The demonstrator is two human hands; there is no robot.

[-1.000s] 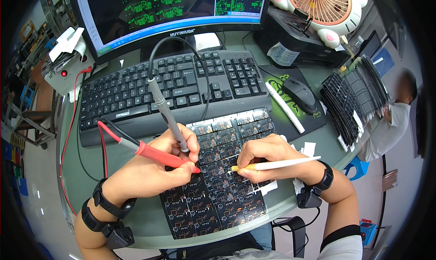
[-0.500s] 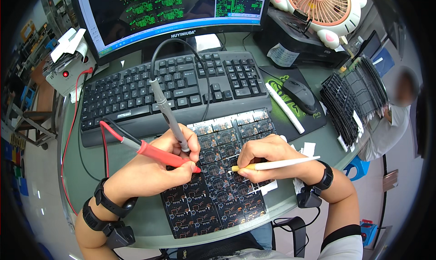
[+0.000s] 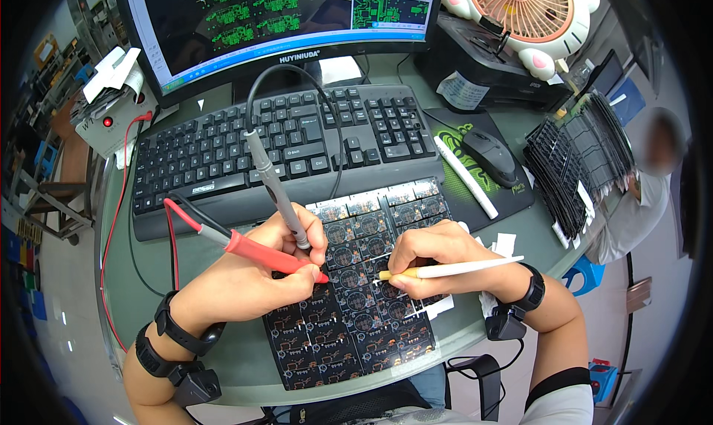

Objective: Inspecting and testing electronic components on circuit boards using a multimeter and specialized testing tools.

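A black circuit board panel (image 3: 327,351), with rows of copper-coloured circuit patterns, lies in front of me on the desk. My left hand (image 3: 241,284) is closed around two test probes above the panel's left side. The red probe (image 3: 260,252) slants with its tip low over the panel's middle; the grey probe (image 3: 269,174) stands steeply, its lower end among my fingers. My right hand (image 3: 440,250) rests over the panel's right side and pinches a white pen (image 3: 468,267) with a yellow front end. Whether the probe tips touch the board is too small to tell.
Behind the panel stand a black keyboard (image 3: 297,139) and a monitor (image 3: 312,24) with green circuit layouts. At right are a mouse (image 3: 486,154), a white marker (image 3: 468,176) and stacked black boards (image 3: 557,172). Cables loop from a box (image 3: 111,128) at left. Another person (image 3: 639,209) sits far right.
On the monitor, yellow shapes now show at the upper left of the layout. Both hands, the probes, the pen and the panel stay in place.
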